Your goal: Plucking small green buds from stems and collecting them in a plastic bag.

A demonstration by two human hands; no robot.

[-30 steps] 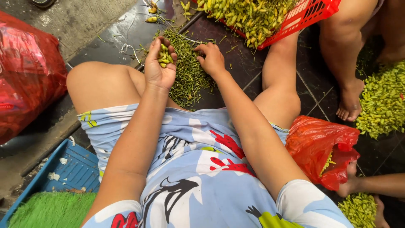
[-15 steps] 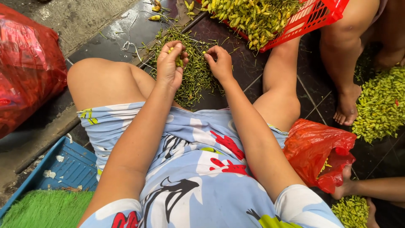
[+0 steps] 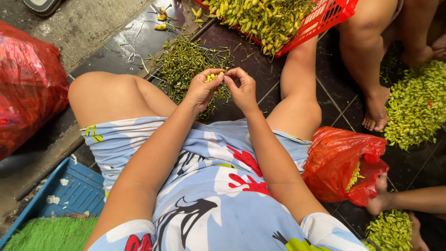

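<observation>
My left hand (image 3: 200, 88) holds a small bunch of yellow-green chili peppers (image 3: 213, 76) above my lap. My right hand (image 3: 241, 88) meets it from the right, fingertips pinching at one pepper in that bunch. Both hands hover over a heap of green stems (image 3: 186, 62) on the dark tiled floor between my bare legs. A red plastic crate (image 3: 325, 18) full of yellow-green chilies (image 3: 260, 16) stands just beyond the heap.
A red plastic bag (image 3: 344, 162) with chilies lies by my right thigh. Another person's bare legs and feet (image 3: 374, 107) are at the right, beside loose chili piles (image 3: 418, 102). A big red sack (image 3: 28, 79) sits left; a blue crate (image 3: 69, 195) lower left.
My left hand turned from palm-up and drew back toward me. My right hand left the stem heap and joined it, so the two hands now touch at the peppers.
</observation>
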